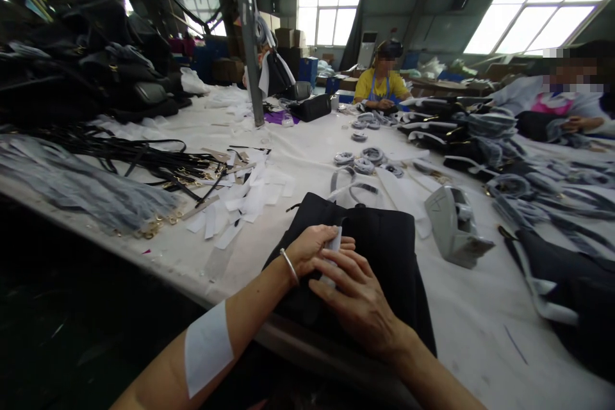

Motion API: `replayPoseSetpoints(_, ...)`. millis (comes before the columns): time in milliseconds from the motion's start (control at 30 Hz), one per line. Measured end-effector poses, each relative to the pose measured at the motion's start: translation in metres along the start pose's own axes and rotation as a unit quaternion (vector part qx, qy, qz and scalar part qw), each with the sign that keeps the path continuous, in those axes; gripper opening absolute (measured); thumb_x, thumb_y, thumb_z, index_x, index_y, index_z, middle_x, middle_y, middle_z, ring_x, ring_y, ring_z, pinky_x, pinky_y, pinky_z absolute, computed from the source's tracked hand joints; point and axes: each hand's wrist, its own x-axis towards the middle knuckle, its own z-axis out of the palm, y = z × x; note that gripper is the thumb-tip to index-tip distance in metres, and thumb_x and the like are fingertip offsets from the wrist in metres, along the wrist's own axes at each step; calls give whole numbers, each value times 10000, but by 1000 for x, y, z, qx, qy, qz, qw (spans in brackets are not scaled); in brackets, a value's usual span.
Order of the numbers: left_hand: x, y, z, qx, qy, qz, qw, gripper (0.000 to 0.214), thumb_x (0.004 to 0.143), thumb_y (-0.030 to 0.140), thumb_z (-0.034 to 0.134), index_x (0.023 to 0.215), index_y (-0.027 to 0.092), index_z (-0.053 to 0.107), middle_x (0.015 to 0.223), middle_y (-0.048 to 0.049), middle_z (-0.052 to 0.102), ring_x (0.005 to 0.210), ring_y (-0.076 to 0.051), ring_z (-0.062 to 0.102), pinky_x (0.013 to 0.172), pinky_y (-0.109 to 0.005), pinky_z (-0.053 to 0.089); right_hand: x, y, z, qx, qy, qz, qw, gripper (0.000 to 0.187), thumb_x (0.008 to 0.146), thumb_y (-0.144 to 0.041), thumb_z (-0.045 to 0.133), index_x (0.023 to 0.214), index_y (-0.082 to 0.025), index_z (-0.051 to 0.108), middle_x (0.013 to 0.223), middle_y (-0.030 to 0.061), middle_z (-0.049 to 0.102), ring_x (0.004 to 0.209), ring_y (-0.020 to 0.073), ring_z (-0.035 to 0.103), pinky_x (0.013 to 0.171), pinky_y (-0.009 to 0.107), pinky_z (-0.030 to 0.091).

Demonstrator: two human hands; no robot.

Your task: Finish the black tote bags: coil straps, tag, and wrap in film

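Black bag (379, 250): lies flat at the near edge of the bench (471, 327), under the left hand (307, 253) and the right hand (362, 295), probably because its broad top gives them a soft rest.
Left hand's grip: nearly closed, thumb over fingers, pinching a pale strip (336, 239) by its far part; that hold seems meant to steady it.
Right hand's pose: half open, fingers spread and bent over the strip's near part, covering it too much to tell whether they pinch or only touch it.
White patch (209, 347): flat along the left forearm (259, 295), perhaps parked there to be handy.
Paper pieces (252, 202): scattered left of the bag, beside black straps (144, 160), apparently for easy reach.
Grey dispenser (454, 224): just right of the bag, likely placed to suit the right hand.
Bag's look: matte, soft-sided, with a squared far edge.
Strip's look: short, narrow, whitish, its far end showing above the bag.
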Motion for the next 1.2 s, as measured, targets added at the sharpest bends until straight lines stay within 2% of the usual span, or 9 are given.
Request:
replayPoseSetpoints(100, -18, 6, 6, 130, 56, 169, 975, 462, 858, 469, 604, 1180, 141, 560, 1246, -162, 605, 1143, -261, 588, 983, -395, 468, 7, 7, -14, 71, 81, 118, 987, 299, 893, -133, 541, 1130, -270, 662, 1172, 68, 668, 1105, 239, 593, 925, 411, 487)
replayPoseSetpoints(200, -39, 16, 14, 280, -35, 296, 912, 476, 873, 385, 597, 1322, 246, 523, 1440, -73, 480, 1368, -251, 374, 1140, -397, 289, 12, 10, -29, 169, 157, 246, 941, 218, 899, -180, 556, 1046, -266, 693, 1028, 65, 680, 942, 221, 644, 810, 361, 530)
replayPoseSetpoints(300, -42, 20, 20, 370, -117, 313, 867, 268, 890, 356, 565, 1118, 264, 673, 1192, -39, 671, 1197, -237, 546, 1151, -392, 254, 18, 12, -40, 206, 195, 301, 910, 162, 899, -236, 576, 976, -270, 715, 991, 53, 672, 919, 224, 636, 800, 358, 522)
replayPoseSetpoints(400, -24, 21, 20, 424, -88, 339, 835, 276, 941, 330, 461, 847, 252, 708, 858, -10, 722, 893, -187, 645, 1137, -378, 251, 30, 15, -49, 209, 238, 326, 891, 151, 898, -269, 590, 975, -281, 720, 984, 40, 679, 935, 223, 629, 788, 339, 517)
replayPoseSetpoints(533, 12, 28, 14, 458, -56, 340, 819, 268, 919, 366, 489, 817, 246, 706, 828, -7, 713, 831, -187, 637, 1073, -353, 320, 53, 27, -56, 243, 315, 316, 861, 135, 872, -319, 632, 933, -250, 731, 957, 53, 694, 922, 234, 637, 825, 368, 504)
replayPoseSetpoints(667, 44, 34, 9, 398, -66, 268, 875, 381, 901, 487, 461, 882, 196, 706, 833, -42, 719, 798, -195, 643, 821, -282, 470, 67, 60, -44, 349, 309, 383, 798, 281, 869, -434, 609, 1022, -220, 707, 918, 58, 707, 819, 220, 659, 759, 367, 519)
replayPoseSetpoints(867, 71, 34, 10, 402, -56, 198, 892, 335, 857, 442, 498, 829, 175, 698, 665, -53, 679, 633, -200, 622, 645, -294, 472, 53, 101, -14, 218, 139, 401, 879, 254, 764, -460, 691, 837, -223, 745, 1010, 50, 712, 937, 246, 643, 874, 380, 471)
replayPoseSetpoints(1067, 61, 53, 9, 464, 45, 326, 822, 428, 846, 411, 565, 1209, 185, 578, 1211, -107, 628, 1113, -259, 572, 979, -339, 409, 53, 116, -30, 310, 416, 416, 747, 301, 824, -510, 629, 935, -231, 603, 755, -19, 689, 631, 145, 630, 643, 302, 500)
replayPoseSetpoints(1200, 63, 68, -18, 616, 151, 169, 754, 577, 853, 514, 524, 1320, 180, 479, 1371, -149, 529, 1282, -309, 458, 1056, -394, 328, 59, 133, -48, 283, 473, 428, 716, 325, 808, -532, 630, 903, -228, 568, 572, -66, 582, 467, 106, 522, 482, 230, 405)
